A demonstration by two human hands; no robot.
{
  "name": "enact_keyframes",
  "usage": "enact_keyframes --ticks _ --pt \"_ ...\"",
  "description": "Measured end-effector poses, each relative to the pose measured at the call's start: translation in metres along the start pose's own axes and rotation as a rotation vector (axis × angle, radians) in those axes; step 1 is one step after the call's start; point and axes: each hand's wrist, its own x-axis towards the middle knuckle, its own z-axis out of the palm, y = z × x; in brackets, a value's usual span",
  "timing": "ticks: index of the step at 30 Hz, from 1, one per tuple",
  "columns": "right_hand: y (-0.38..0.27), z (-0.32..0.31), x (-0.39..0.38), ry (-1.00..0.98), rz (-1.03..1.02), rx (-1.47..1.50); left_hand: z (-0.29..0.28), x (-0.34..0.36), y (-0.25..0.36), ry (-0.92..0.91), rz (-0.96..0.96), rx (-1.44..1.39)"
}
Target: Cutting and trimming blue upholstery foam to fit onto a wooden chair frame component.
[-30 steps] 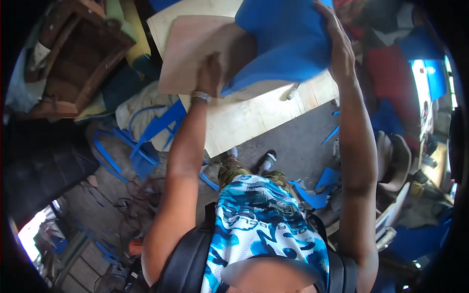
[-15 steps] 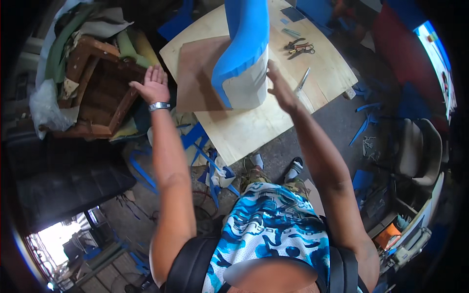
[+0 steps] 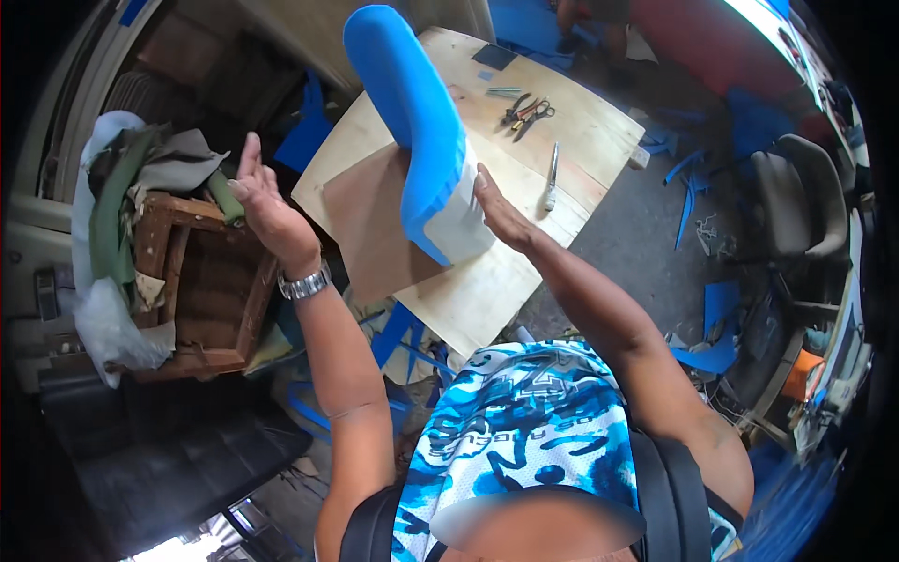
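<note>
A curved chair seat [image 3: 412,108] in bright blue covering stands on the table, its tall part leaning to the far left. Its lower side is a bare, pale grey-white shell [image 3: 465,217], and the blue cover ends there in a gathered edge. My right hand [image 3: 503,213] rests flat against this pale side, fingers stretched. Off to the left, my left hand [image 3: 276,215] is held in the air with fingers apart, holding nothing, a metal-banded watch [image 3: 305,281] at its wrist. Under the seat lies a brown board [image 3: 361,225], partly covered by it.
The plywood tabletop [image 3: 595,131] also bears pliers [image 3: 513,112], scissors [image 3: 537,114] and a slim knife-like tool [image 3: 552,176]. At left are a wooden frame [image 3: 245,318] and a black couch [image 3: 178,450]. Blue scraps [image 3: 688,206] litter the floor at right, near chair shells [image 3: 810,197]. Another person's hand [image 3: 567,23] shows far back.
The seat has gone from nearly upright to leaning left, my right hand still at its side. My left hand has turned from palm up to edgewise. The whole view has shifted.
</note>
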Motion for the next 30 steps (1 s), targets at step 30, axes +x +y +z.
enact_keyframes --ticks 30 --pt "-0.401 0.153 -0.049 -0.428 -1.644 -0.362 0.059 -0.062 0.08 -0.506 -0.036 1.212"
